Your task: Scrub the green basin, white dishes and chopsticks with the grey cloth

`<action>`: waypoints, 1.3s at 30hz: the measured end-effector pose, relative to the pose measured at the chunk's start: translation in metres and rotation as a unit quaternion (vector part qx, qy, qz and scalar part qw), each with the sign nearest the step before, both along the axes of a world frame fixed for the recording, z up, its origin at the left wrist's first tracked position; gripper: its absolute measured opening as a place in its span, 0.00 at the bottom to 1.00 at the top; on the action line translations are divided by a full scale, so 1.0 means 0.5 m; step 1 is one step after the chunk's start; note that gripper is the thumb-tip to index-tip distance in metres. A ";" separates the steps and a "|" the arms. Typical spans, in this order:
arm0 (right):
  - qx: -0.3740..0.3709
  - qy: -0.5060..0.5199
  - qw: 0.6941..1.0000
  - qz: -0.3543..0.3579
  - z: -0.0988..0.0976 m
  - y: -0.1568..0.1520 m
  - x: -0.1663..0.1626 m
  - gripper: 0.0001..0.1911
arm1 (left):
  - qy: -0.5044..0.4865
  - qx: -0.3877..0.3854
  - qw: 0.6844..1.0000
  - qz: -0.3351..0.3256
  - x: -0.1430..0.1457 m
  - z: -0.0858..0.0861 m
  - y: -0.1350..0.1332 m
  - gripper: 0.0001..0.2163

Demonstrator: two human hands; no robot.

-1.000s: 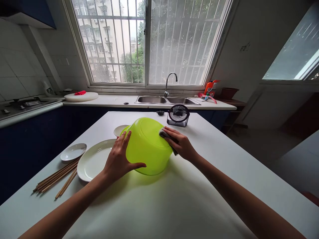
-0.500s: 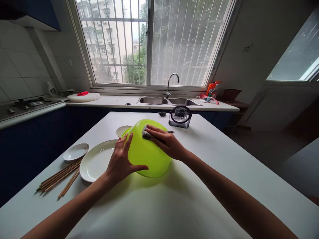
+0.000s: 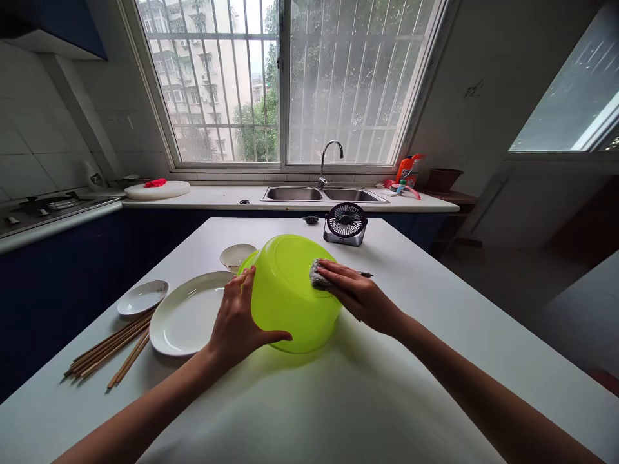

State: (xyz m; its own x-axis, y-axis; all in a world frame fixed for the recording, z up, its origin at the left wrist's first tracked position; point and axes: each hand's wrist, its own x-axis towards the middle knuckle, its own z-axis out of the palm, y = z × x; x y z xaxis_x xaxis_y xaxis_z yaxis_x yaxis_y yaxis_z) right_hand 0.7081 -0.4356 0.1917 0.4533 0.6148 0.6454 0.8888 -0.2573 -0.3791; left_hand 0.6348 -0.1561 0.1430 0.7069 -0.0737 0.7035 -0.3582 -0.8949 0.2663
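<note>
A bright lime-green plastic basin (image 3: pixel 290 309) is tilted on its side over the white table, its round base turned up and toward me. My left hand (image 3: pixel 238 321) grips its left side near the rim, thumb stretched along the lower edge and fingers on the far side. Under the fingers of my right hand (image 3: pixel 362 298), a grey cloth (image 3: pixel 319 276) is pressed against the right part of the base. One end of the cloth sticks out past the hand. The basin's inside is hidden from me.
Left of the basin lie a large white plate (image 3: pixel 184 316), a small dish (image 3: pixel 142 298), a bowl (image 3: pixel 236 255) and several wooden chopsticks (image 3: pixel 111 345). Behind stand a small black fan (image 3: pixel 346 222) and a dark scourer (image 3: pixel 310 220). A double sink (image 3: pixel 294 194) is under the window.
My right hand has slid the cloth right and slightly down across the basin's base. The basin's base has turned a little more toward me. My left hand keeps its hold.
</note>
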 end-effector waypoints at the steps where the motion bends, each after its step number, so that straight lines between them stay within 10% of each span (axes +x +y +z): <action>1: 0.005 0.015 1.000 -0.012 -0.003 -0.008 0.011 0.21 | 0.001 -0.008 1.000 -0.004 -0.003 0.000 -0.004 0.61; 26: -0.051 0.067 0.996 -0.040 0.031 0.141 0.212 0.22 | -0.019 -0.059 0.998 -0.033 -0.005 -0.022 -0.017 0.63; 39: -0.059 0.040 0.986 0.153 0.072 0.177 0.064 0.22 | -0.040 -0.053 0.998 -0.018 -0.005 -0.029 -0.021 0.63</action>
State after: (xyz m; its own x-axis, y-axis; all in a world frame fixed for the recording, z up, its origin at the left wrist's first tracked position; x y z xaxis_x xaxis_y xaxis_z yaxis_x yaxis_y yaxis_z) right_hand 0.7403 -0.3471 0.2279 0.2808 0.7992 0.5315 0.9005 -0.0277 -0.4340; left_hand 0.6322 -0.1666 0.1283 0.6465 -0.0201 0.7626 -0.4141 -0.8488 0.3288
